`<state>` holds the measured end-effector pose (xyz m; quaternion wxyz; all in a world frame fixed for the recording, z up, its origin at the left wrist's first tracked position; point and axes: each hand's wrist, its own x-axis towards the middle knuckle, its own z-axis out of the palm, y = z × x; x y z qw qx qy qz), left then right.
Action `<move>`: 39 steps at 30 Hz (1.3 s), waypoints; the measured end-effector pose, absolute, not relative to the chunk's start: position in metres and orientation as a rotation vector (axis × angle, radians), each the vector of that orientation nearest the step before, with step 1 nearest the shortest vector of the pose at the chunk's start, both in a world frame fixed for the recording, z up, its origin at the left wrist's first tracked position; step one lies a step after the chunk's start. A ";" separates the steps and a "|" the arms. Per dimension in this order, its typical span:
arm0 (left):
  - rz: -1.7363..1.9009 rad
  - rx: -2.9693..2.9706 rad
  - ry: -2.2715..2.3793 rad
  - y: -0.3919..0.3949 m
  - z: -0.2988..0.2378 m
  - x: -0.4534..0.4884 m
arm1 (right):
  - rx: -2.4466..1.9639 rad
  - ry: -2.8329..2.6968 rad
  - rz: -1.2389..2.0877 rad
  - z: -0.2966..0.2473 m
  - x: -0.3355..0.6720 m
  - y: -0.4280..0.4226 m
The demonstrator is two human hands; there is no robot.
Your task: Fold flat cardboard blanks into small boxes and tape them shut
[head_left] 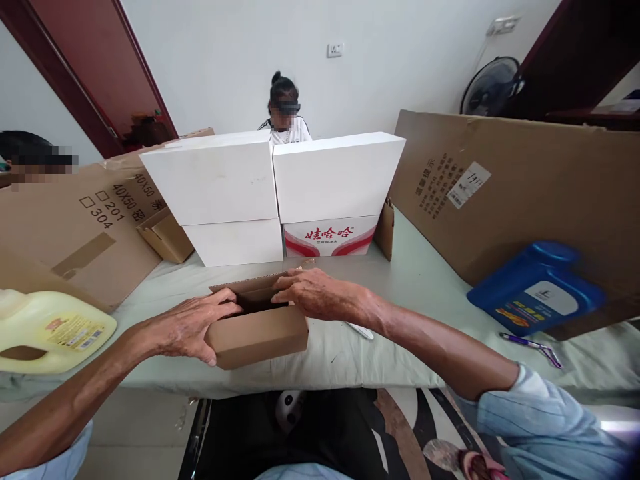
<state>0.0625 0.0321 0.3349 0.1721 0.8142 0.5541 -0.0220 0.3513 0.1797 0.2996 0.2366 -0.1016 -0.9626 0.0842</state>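
A small brown cardboard box [257, 338] stands at the table's front edge, its top open and its back flap raised. My left hand [187, 325] grips its left end, with the thumb against the outside and the fingers over the rim. My right hand [315, 293] is bent over the right end of the same box, its fingertips at the opening. The inside of the box is dark, and I cannot make out what it holds. Partly under my right forearm lies a thin white object [361, 331], its kind unclear.
White boxes [215, 180] stand stacked behind, one with red print [330, 238]. Large cardboard panels flank the table [415, 267]. A yellow jug [55, 330] lies left; a blue bottle [537, 290] and purple-handled tool [533, 347] lie right. A person [287, 117] sits opposite, another [30, 157] left.
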 end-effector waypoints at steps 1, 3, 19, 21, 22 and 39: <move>-0.066 2.312 1.581 0.031 0.335 0.064 | -0.164 -2.704 0.241 0.299 0.351 0.178; -0.052 2.337 1.587 0.028 0.334 0.064 | -0.008 -2.858 0.227 0.300 0.351 0.176; 0.369 2.116 1.586 -0.004 0.314 0.012 | -0.254 -2.251 0.921 0.273 0.394 0.178; 0.521 2.134 1.596 -0.002 0.304 0.010 | -0.299 -2.120 1.032 0.261 0.395 0.178; 0.607 2.148 1.609 -0.001 0.298 0.009 | -0.315 -2.075 1.088 0.257 0.395 0.177; 1.662 1.869 2.063 0.038 0.237 0.020 | -0.567 -1.828 1.366 0.220 0.370 0.147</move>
